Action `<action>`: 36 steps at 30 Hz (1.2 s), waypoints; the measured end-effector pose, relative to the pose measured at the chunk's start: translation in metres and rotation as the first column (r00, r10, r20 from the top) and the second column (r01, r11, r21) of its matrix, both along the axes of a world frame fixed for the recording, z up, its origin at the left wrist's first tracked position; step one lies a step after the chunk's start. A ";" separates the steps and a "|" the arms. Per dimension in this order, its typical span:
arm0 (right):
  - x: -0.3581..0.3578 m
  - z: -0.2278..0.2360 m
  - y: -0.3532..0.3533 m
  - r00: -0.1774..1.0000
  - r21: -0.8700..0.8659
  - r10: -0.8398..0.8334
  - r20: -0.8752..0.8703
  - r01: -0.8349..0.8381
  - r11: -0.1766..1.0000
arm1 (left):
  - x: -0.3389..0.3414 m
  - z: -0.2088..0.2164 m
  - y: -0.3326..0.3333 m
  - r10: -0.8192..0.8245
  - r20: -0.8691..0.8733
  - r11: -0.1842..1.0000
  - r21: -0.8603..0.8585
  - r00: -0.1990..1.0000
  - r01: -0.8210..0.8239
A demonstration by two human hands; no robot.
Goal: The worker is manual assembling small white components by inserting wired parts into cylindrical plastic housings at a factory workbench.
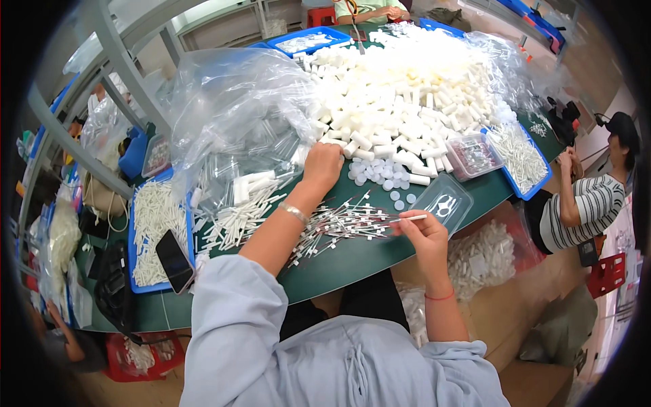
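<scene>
My right hand (426, 239) pinches a thin white stick (411, 218) between thumb and fingertips, above the table's front part. Its left end points toward a loose heap of thin rods with small white pieces and dark red parts (329, 229). At the near edge of a big pile of white foam-like cylinders (407, 88), my left hand (324, 165) is closed with curled fingers. The back of that hand hides whatever its fingertips grip. Translucent round caps (380, 173) lie between my hands. A clear plastic box (444, 202) sits beyond my right hand, with small white pieces inside.
Clear plastic bags (234, 102) cover the left of the green table (359, 271). Blue trays of white sticks stand left (135, 271) and right (519, 159). A phone (175, 262) leans on the left tray. One person (590, 197) sits at right, another (373, 10) opposite.
</scene>
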State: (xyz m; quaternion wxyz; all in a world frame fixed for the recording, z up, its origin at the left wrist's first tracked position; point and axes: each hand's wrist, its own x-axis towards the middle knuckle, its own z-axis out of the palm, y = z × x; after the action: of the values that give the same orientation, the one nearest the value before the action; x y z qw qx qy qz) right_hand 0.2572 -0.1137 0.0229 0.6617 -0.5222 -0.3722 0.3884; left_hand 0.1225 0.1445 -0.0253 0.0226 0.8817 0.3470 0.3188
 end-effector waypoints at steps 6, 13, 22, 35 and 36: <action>-0.009 0.001 0.009 0.989 0.160 -0.054 -0.137 0.076 0.984 | -0.040 0.044 -0.100 0.105 0.526 0.606 -0.707 0.844 0.365; -0.041 -0.003 0.009 1.000 0.141 0.008 -0.016 -0.006 0.990 | -0.070 0.059 -0.170 0.367 0.705 0.124 -0.684 0.607 0.719; -0.045 0.006 -0.010 0.924 0.178 -0.094 0.371 0.029 0.984 | -0.081 0.050 -0.191 0.426 0.730 0.124 -0.632 0.534 0.765; -0.042 0.009 -0.020 0.795 0.210 -0.066 0.603 -0.078 0.975 | -0.088 0.041 -0.197 0.388 0.711 0.067 -0.656 0.586 0.752; -0.042 0.008 -0.020 0.795 0.209 -0.066 0.603 -0.077 0.975 | -0.088 0.041 -0.197 0.388 0.711 0.066 -0.656 0.586 0.752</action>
State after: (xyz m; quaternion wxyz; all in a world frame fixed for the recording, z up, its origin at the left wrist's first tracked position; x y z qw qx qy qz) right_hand 0.2152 -0.1337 0.0314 0.5606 -0.5404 -0.6071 0.1582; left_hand 0.0344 -0.0521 0.0162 0.7979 0.4236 0.2722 0.3315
